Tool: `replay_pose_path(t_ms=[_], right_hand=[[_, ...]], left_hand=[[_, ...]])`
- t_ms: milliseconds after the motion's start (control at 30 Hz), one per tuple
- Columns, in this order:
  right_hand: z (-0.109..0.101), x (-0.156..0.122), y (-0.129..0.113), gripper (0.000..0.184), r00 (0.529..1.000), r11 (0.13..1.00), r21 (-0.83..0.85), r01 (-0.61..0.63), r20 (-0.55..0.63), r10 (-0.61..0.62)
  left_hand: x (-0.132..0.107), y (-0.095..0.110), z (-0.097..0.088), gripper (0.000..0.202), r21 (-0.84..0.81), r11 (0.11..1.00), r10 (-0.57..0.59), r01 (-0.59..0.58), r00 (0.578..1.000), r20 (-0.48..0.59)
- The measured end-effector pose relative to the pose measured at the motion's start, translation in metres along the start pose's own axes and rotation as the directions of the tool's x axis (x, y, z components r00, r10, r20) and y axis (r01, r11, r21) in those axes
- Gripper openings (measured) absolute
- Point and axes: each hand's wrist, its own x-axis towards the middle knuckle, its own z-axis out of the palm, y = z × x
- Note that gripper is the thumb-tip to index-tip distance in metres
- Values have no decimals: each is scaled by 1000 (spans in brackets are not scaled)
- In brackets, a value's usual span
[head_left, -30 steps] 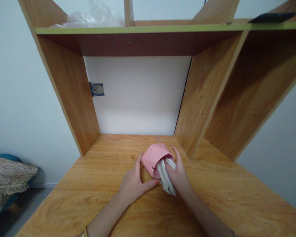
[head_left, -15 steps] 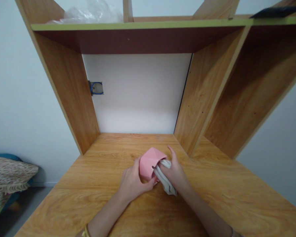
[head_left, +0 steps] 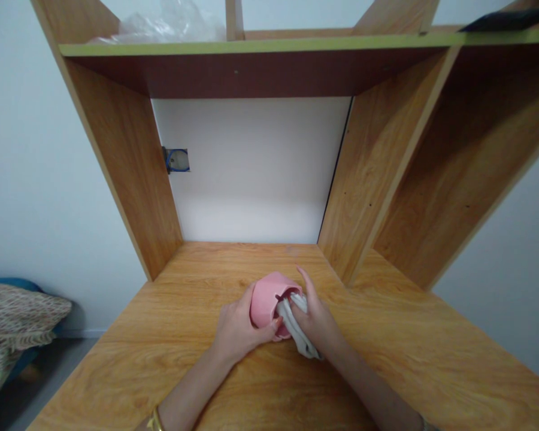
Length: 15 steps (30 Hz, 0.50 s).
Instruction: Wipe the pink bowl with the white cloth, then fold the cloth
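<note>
A pink cup [head_left: 266,297] lies tilted on its side on the wooden desk [head_left: 170,353], its mouth turned toward me and to the right. My left hand [head_left: 238,329] is closed around the cup's left side, thumb at the rim. My right hand [head_left: 317,320] grips a grey-white cloth [head_left: 296,326] and pushes it into the cup's mouth. A tail of the cloth hangs out below my right palm onto the desk.
Wooden side panels [head_left: 130,179] rise left and right of the desk's recess, with a white back wall [head_left: 251,167] behind. A shelf [head_left: 251,46] above carries a clear plastic bag [head_left: 161,27]. A patterned blanket [head_left: 13,317] lies at the far left, beyond the desk edge.
The cup has turned and shifted slightly left in my left hand. My right hand has pressed the cloth deeper into its mouth, so less cloth hangs out.
</note>
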Motion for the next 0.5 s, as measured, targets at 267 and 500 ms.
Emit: replay_pose_path(t_ms=[267, 500], right_hand=[[1, 3, -4, 62, 978, 991, 126, -38, -197, 63], [1, 5, -7, 63, 989, 975, 224, -14, -142, 47]], left_hand=[[1, 3, 0, 93, -174, 984, 33, -28, 999, 25], [-2, 4, 8, 72, -159, 987, 13, 1, 996, 85]])
